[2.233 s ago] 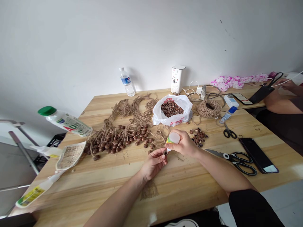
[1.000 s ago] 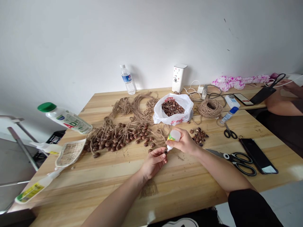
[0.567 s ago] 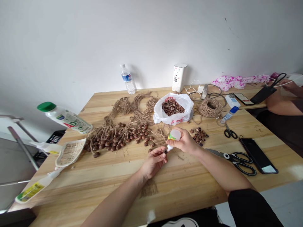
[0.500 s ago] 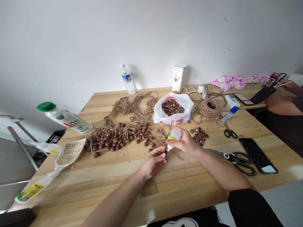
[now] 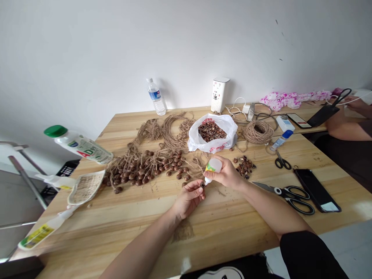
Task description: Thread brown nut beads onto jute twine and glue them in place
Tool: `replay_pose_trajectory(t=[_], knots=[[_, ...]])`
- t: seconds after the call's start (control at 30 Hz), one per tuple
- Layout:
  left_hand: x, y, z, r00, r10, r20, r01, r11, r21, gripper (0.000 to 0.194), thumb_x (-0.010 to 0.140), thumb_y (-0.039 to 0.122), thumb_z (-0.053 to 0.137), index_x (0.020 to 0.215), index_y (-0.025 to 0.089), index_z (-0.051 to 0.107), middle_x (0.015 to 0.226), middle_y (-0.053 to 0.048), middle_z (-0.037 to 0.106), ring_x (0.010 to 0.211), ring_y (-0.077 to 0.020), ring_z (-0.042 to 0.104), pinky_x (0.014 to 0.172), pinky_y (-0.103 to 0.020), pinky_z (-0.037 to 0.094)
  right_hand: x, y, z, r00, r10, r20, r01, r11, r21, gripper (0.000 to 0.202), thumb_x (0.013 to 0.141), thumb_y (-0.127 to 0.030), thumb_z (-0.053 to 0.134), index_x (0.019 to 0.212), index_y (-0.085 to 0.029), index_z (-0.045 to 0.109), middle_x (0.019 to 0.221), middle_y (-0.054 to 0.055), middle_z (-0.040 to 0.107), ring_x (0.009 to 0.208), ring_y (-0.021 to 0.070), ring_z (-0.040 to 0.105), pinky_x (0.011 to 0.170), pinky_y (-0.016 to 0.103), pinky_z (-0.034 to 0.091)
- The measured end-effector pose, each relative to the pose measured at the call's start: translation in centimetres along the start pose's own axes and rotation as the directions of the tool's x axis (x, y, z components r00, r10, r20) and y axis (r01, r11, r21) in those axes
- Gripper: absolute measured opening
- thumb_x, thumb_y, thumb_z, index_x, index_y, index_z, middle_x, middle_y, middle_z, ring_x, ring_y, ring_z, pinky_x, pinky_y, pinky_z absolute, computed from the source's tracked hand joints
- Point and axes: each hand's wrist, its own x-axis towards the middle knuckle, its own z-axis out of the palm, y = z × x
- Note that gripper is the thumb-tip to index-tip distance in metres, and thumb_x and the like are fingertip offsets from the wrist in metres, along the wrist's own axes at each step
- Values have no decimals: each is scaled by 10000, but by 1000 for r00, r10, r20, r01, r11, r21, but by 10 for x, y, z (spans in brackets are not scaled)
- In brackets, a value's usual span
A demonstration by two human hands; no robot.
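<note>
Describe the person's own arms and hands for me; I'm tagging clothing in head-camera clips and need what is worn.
Both hands, the left hand and the right hand, are bare: no gloves, and no rings or watch that I can see. The left forearm is uncovered as far as the frame shows. The right forearm is bare up to a black short sleeve near the elbow. No cables or markings show on either arm.

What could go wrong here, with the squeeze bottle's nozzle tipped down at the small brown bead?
The left hand pinches a small brown bead right under the nozzle of the small translucent squeeze bottle in the right hand. Its contents could run onto the fingertips. Drips might land on the wooden table. The bead could also slip from so small a grip.
</note>
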Motion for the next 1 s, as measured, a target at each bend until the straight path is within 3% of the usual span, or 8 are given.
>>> replay_pose_trajectory(t=[0.5, 1.0], knots=[[1, 0, 2, 1000, 13, 11, -13, 998, 53, 293, 573, 207, 833, 832, 123, 724, 732, -31, 686, 511, -51, 518, 537, -196, 423, 0, 4, 3, 1000, 17, -6, -16, 995, 99, 288, 687, -336, 744, 686, -165, 512, 612, -42, 505, 552, 93, 456, 518, 216, 357], [1, -1, -1, 1000, 6, 3, -6, 998, 63, 272, 573, 212, 833, 815, 146, 730, 723, -36, 700, 496, -55, 519, 522, -201, 422, 0, 6, 4, 997, 77, -5, -75, 985, 154, 316, 692, -371, 737, 691, -183, 483, 507, -74, 469, 411, 66, 388, 408, 205, 283]])
